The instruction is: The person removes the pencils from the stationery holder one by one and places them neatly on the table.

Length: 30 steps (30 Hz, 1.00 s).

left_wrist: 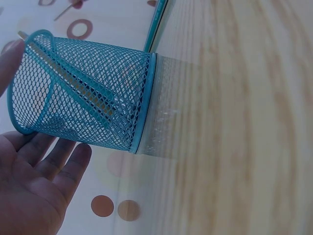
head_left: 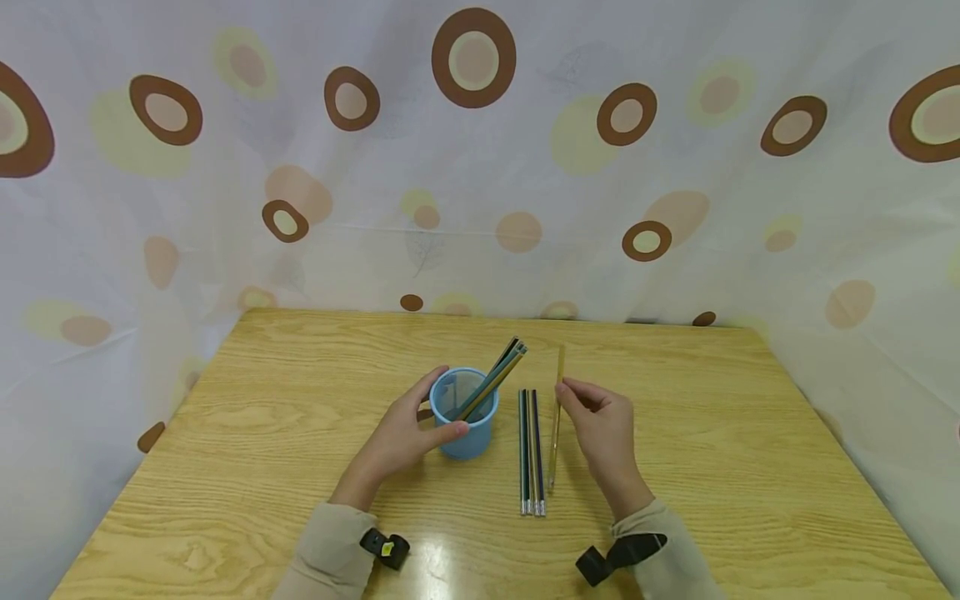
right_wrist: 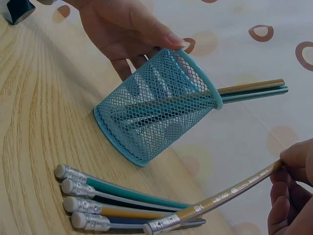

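A light-blue mesh pencil cup (head_left: 467,442) stands upright on the table. My left hand (head_left: 397,437) holds it by the upper part, thumb at the near side of the rim and fingers around the far side. Several pencils (head_left: 491,382), green and yellow among them, lean inside the cup toward the right. Between thumb and fingers, my right hand (head_left: 606,425) pinches a yellow pencil (right_wrist: 215,200) with its eraser end toward me. Just left of that pencil, a row of several pencils (head_left: 532,458) lies side by side, erasers toward me.
The wooden table (head_left: 300,433) reaches back to a patterned cloth (head_left: 480,175) that hangs behind it and at both sides. A black strap with a small device (head_left: 386,548) sits on the left sleeve, and a similar one (head_left: 622,557) on the right.
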{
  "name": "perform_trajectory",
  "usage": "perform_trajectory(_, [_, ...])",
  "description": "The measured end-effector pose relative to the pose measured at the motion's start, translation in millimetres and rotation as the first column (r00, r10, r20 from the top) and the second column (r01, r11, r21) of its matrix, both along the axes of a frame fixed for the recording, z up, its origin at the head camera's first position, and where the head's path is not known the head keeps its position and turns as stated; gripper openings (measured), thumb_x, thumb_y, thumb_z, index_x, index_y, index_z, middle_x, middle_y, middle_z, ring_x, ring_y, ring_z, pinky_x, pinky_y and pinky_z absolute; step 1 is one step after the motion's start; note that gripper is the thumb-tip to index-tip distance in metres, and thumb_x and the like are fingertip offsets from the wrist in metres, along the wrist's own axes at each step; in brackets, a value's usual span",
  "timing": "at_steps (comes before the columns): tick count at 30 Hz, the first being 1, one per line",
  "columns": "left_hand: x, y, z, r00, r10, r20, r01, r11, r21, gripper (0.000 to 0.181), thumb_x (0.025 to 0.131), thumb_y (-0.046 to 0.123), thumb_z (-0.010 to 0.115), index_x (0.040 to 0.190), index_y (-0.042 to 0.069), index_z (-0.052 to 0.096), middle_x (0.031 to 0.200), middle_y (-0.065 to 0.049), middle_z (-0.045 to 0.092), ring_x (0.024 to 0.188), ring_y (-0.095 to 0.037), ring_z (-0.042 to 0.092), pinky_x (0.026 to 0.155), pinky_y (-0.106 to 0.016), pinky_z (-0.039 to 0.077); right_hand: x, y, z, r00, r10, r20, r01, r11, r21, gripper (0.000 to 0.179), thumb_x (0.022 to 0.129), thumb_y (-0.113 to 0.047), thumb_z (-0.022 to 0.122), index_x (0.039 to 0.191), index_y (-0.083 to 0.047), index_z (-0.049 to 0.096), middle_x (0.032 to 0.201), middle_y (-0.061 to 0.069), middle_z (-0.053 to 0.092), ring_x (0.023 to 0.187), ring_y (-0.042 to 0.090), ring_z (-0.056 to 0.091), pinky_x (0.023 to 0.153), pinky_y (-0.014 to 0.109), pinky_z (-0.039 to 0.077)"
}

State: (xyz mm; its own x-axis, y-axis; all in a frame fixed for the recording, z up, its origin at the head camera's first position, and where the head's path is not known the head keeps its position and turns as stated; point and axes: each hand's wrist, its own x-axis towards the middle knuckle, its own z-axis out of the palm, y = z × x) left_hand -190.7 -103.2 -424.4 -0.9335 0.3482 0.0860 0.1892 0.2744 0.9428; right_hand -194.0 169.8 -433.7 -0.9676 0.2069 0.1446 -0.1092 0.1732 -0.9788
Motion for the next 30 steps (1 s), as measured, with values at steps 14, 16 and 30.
perform_trajectory(14, [0.1,-0.7,-0.6,1.0,0.004,0.001,-0.004,1.0,-0.004,0.084,0.087,0.017,0.078,0.156,0.011,0.03,0.151,-0.015,0.04,0.135,-0.04,0.04,0.107,-0.057,0.037,-8.1,1.9,-21.7,0.992,-0.007,0.128,-0.003,0.997,0.076,0.027,0.094,-0.017,0.071,0.112,0.002,0.072,0.11,0.015,0.069,0.095,0.017,0.063,0.076,0.019,0.053])
perform_trajectory(16, [-0.1,-0.7,-0.9,1.0,0.005,-0.001,-0.005,1.0,-0.004,0.084,0.087,0.018,0.078,0.156,0.011,0.03,0.151,-0.015,0.041,0.135,-0.04,0.04,0.107,-0.057,0.037,-8.9,1.4,-23.4,0.99,-0.012,0.137,-0.002,0.995,0.098,0.025,0.094,-0.017,0.071,0.112,0.001,0.073,0.109,0.014,0.069,0.096,0.019,0.062,0.075,0.019,0.052])
perform_trajectory(30, [-0.1,-1.1,1.1,1.0,-0.008,0.015,0.008,1.0,0.002,0.085,0.088,0.018,0.078,0.156,0.01,0.028,0.151,-0.015,0.04,0.136,-0.04,0.04,0.108,-0.058,0.037,-11.6,-0.5,-35.3,0.989,-0.053,0.136,0.018,0.969,0.246,0.022,0.093,-0.017,0.071,0.104,0.001,0.075,0.099,0.012,0.072,0.087,0.018,0.062,0.07,0.021,0.05])
